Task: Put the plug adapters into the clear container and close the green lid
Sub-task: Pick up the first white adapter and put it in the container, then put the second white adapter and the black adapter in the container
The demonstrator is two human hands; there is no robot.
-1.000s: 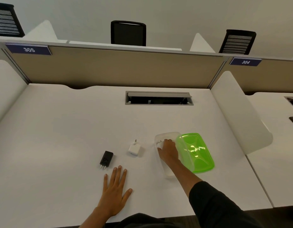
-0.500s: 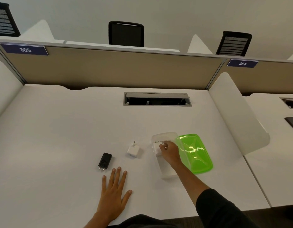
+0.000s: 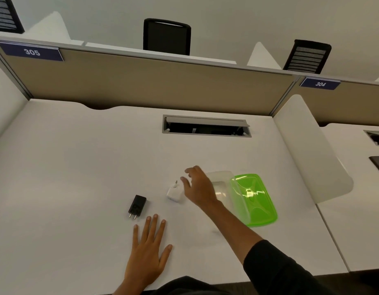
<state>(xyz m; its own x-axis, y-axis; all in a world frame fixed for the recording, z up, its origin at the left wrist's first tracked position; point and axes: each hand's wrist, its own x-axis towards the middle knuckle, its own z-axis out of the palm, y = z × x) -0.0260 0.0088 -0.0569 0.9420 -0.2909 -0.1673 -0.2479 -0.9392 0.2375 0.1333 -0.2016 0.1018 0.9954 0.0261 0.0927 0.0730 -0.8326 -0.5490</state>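
Right hand (image 3: 198, 186), fingers spread and empty, is reaching left from the container (image 3: 221, 184); white adapter (image 3: 174, 193) is lying just beside its fingertips, prongs pointing away.

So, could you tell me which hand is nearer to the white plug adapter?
The right. The right hand hovers open just beside the white plug adapter, on its container side; the left hand lies flat on the desk, nearer the person.

right hand (image 3: 200, 187) open above white adapter (image 3: 174, 193)
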